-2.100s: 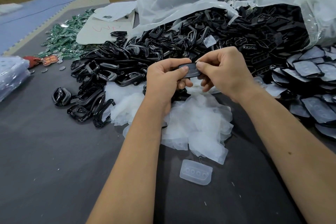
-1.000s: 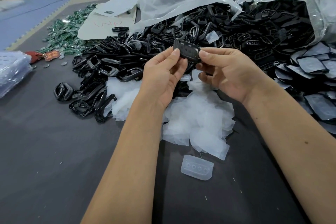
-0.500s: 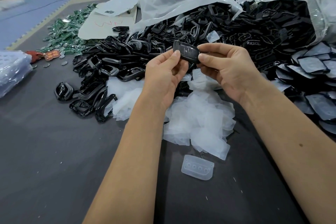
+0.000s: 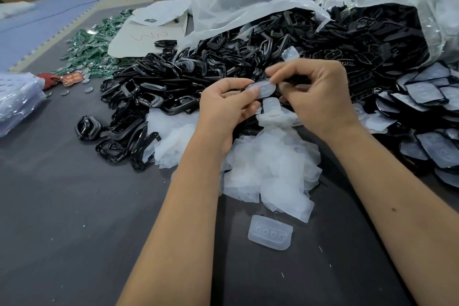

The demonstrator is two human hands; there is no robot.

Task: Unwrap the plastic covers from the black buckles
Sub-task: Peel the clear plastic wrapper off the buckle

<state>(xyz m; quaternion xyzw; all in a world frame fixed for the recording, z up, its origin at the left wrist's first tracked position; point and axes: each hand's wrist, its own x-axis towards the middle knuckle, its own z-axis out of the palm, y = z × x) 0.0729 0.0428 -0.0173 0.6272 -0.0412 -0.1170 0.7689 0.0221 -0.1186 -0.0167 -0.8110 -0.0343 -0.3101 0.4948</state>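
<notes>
A: Where's the small black plastic buckle [image 4: 260, 89]?
B: Above the dark grey surface [image 4: 74, 206]; left hand [image 4: 223, 107] pinches it to steady it; right hand [image 4: 315, 92] pinches its clear plastic cover [image 4: 272, 104], probably to peel; spent covers heaped below.

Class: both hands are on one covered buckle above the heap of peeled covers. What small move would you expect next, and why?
Probably the right hand peels the plastic cover off while the left hand steadies the buckle. Both hands pinch the piece, its pale film is still on, and the discarded covers lie directly below to drop it on.
</notes>
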